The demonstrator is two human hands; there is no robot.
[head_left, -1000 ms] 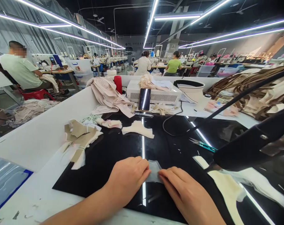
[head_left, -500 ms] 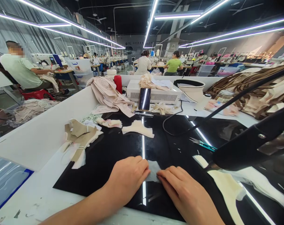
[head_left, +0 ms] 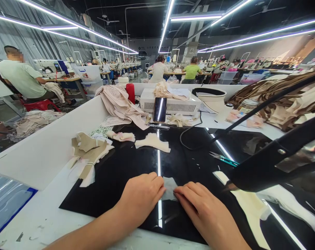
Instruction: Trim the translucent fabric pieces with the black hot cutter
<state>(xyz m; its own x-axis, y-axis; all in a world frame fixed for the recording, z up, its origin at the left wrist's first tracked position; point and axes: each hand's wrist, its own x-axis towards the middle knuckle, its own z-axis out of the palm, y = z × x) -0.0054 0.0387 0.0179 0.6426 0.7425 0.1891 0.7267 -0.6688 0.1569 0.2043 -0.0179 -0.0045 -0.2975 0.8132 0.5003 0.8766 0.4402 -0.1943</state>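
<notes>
A small piece of thin, whitish sheer fabric [head_left: 169,189] lies low over the glossy black board [head_left: 116,173], stretched between my two hands. My left hand [head_left: 143,192] is closed, its thumb and fingers pinching the fabric's left edge. On the other side, my right hand [head_left: 196,201] pinches the right edge with fingers pressed together. Beyond them a cream cut fabric piece [head_left: 152,142] lies flat on the board. To the right, the dark tip of a black machine arm [head_left: 272,156] hangs over a pale yellow fabric piece [head_left: 251,211].
Teal-handled snips [head_left: 225,159] lie right of centre. Tied beige pieces [head_left: 91,149] sit at the left. A phone [head_left: 160,109] leans against a white vented box [head_left: 173,104]. A black cable [head_left: 182,139] curves across the board. Other people work at machines farther off.
My hands and the sheer fabric hold nearly the same place. The view has shifted very slightly, and the machine arm appears a little more to the left.
</notes>
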